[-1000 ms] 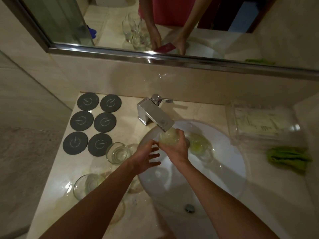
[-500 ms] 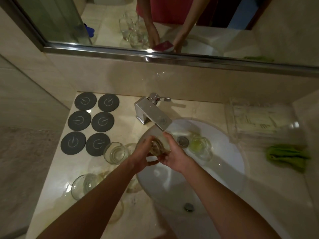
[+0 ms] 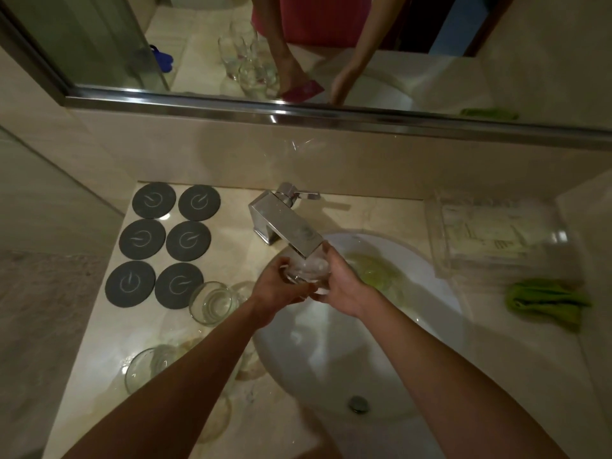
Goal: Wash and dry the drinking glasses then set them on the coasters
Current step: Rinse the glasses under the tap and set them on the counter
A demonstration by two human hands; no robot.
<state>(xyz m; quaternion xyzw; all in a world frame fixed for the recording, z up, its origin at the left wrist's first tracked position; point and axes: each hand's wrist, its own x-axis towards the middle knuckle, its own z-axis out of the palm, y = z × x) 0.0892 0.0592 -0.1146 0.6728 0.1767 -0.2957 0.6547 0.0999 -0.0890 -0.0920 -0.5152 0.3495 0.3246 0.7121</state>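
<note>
A clear drinking glass [image 3: 308, 270] is held under the spout of the chrome faucet [image 3: 288, 226], over the white sink [image 3: 430, 313]. My left hand [image 3: 276, 289] grips its left side and my right hand [image 3: 341, 286] grips its right side. Several dark round coasters [image 3: 165, 240] lie bare in two columns at the back left of the counter. Other glasses stand left of the sink: one near the coasters [image 3: 212, 303], one nearer me [image 3: 145, 369], more hidden partly behind my left forearm. A green sponge-like thing [image 3: 377, 270] lies in the basin to the right of the held glass.
A green cloth [image 3: 546, 303] lies on the counter at the right. Behind it stands a clear plastic box [image 3: 493, 233]. The drain [image 3: 358, 403] is near the basin's front. A mirror [image 3: 298, 44] runs along the wall above, and a side wall closes in on the left.
The glass went from my right hand alone under the spout, down into both hands, then back up beneath the spout. My left hand has closed onto it.
</note>
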